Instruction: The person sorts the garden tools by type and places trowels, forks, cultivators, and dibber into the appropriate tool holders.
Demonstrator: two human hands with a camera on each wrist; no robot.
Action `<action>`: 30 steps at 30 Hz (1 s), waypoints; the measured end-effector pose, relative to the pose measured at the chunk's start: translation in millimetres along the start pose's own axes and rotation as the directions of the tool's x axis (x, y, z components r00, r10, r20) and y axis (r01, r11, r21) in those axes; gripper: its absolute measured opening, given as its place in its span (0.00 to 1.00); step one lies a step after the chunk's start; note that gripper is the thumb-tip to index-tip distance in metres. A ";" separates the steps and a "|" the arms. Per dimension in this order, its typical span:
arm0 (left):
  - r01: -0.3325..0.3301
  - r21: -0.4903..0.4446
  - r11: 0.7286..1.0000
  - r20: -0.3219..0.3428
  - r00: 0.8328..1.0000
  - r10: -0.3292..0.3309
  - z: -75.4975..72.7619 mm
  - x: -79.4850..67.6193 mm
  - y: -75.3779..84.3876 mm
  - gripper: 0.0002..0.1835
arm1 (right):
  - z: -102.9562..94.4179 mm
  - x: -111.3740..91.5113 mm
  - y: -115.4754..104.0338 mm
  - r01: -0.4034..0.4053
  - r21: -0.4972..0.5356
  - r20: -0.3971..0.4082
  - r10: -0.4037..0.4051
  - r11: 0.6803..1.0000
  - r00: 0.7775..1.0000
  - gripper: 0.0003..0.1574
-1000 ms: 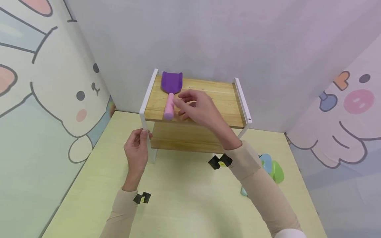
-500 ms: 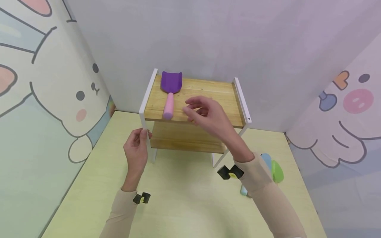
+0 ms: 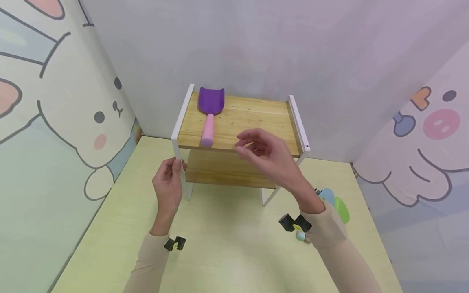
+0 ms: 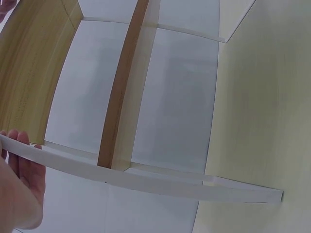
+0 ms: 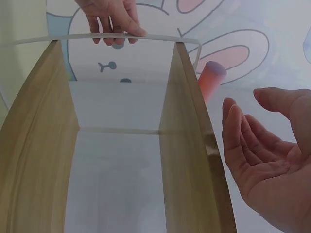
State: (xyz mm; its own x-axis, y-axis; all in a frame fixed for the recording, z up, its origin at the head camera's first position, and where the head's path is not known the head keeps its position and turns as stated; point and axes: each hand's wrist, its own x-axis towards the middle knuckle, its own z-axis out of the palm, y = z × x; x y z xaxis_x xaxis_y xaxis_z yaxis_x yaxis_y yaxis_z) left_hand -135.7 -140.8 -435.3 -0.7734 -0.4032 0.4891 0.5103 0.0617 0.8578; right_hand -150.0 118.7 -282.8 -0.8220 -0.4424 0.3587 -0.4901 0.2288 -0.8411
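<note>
- We see the left hand (image 3: 168, 181) holding the white left front leg (image 3: 177, 151) of a two-tier wooden shelf (image 3: 256, 116). Its grip is narrow: in the right wrist view the thumb presses one side while the fingers curl behind.
- We see the right hand (image 3: 271, 156) hovering near the front edge of the upper board, to the right of the toy shovel (image 3: 209, 118) and apart from it. Its grip is fairly wide, thumb and loosely bent fingers parted around bare air.
- We find the shovel lying on the left part of the upper board, its purple scoop (image 3: 211, 101) toward the back and its pink handle (image 3: 207, 132) pointing forward, the handle's end close to the front edge.
- Below, we can see the lower board (image 3: 227, 169), level with the upper one and set between the same white frames.
- Both arms wear beige sleeves (image 3: 152, 256), and we notice a black device (image 3: 175, 244) at each wrist.
- On the pale floor (image 3: 227, 260) to the right, we make out a green piece (image 3: 342, 210) and a blue piece (image 3: 327, 197), partly hidden by the right arm.
- We see a rabbit drawing (image 3: 73, 81) on the left wall and a pig drawing (image 3: 443, 124) on the right.
</note>
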 end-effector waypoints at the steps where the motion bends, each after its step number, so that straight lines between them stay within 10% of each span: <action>1: 0.001 -0.002 1.000 -0.001 1.000 -0.001 0.3 0.0 -0.1 0.11 | 0.1 -2.0 1.5 0.013 -0.004 0.001 -0.013 1.000 1.000 0.18; 16: -0.011 -0.015 1.000 -0.005 1.000 0.011 1.0 1.1 -2.9 0.11 | 0.8 -24.6 29.7 0.263 -0.036 0.028 -0.262 0.964 0.965 0.20; 30: -0.024 -0.028 0.999 -0.001 1.000 0.024 0.9 1.1 -5.8 0.11 | 2.5 -46.6 59.6 0.329 -0.050 -0.007 -0.330 0.943 0.944 0.24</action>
State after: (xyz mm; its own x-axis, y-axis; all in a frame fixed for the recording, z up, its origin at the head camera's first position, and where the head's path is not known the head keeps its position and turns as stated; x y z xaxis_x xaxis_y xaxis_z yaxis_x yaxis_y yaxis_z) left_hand -139.8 -140.7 -439.6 -0.7607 -0.4027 0.5091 0.5388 0.0458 0.8412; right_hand -140.2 150.8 -350.6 -0.6160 -0.4875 0.6188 -0.7473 0.1131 -0.6548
